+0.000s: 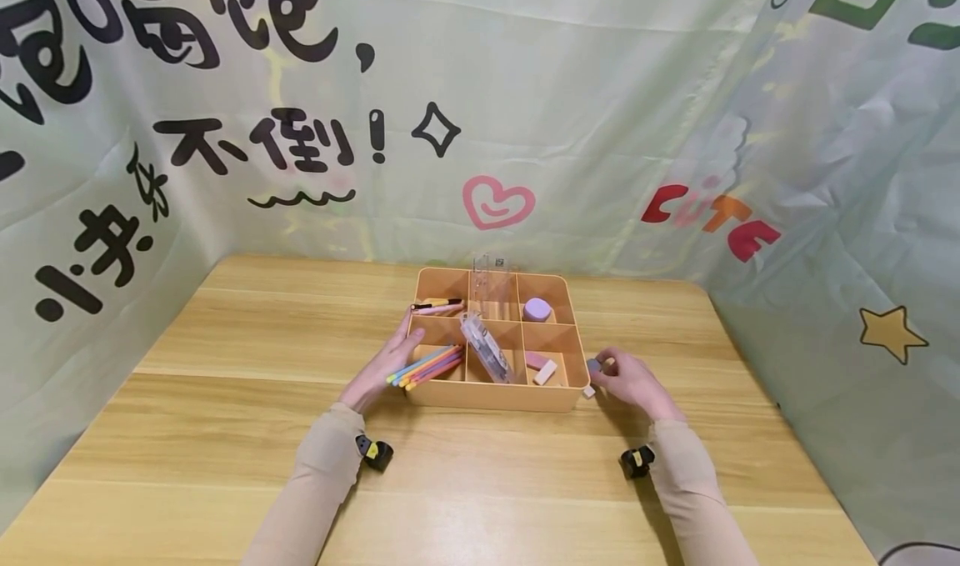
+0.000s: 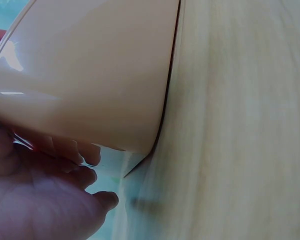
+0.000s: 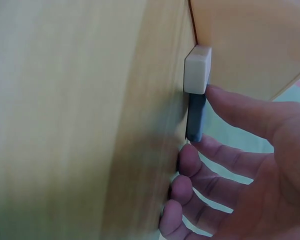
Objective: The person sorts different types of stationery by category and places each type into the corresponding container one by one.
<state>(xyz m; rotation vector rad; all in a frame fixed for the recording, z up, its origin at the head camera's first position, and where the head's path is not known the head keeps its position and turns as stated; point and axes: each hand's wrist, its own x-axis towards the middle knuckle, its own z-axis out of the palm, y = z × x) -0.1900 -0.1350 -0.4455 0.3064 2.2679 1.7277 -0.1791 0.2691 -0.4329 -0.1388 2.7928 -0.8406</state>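
Both forearms, in beige sleeves, reach forward over the wooden tabletop (image 1: 225,399) toward an orange organizer tray (image 1: 495,398) that stands near the middle of it. The left hand (image 1: 378,370) lies at the tray's left front corner with the fingers stretched out; in the left wrist view the fingertips (image 2: 90,155) rest against the tray's outer wall (image 2: 100,75), flat and relaxed, and grip nothing. The right hand (image 1: 633,383) is just beside the tray's right front corner, with the palm down and the fingers loosely spread.

The tray has six compartments. In the back left one lie a few pens (image 1: 437,306). The back middle one holds a clear upright container (image 1: 491,287), and the back right one a lilac rounded object (image 1: 537,308). In the front left compartment lies a bundle of coloured pens (image 1: 427,366), whose ends stick out over the rim next to the left hand. A clear flat case (image 1: 487,349) leans across the front middle compartment. In the front right one are a pink eraser (image 1: 536,359) and a white eraser (image 1: 545,372).

Beside the right hand, on the tabletop, stand a small white block (image 3: 197,70) and a dark grey block (image 3: 195,120), both close to the tray's wall. The thumb (image 3: 240,107) touches the grey block, and the other fingers are half open around it, not closed on it.
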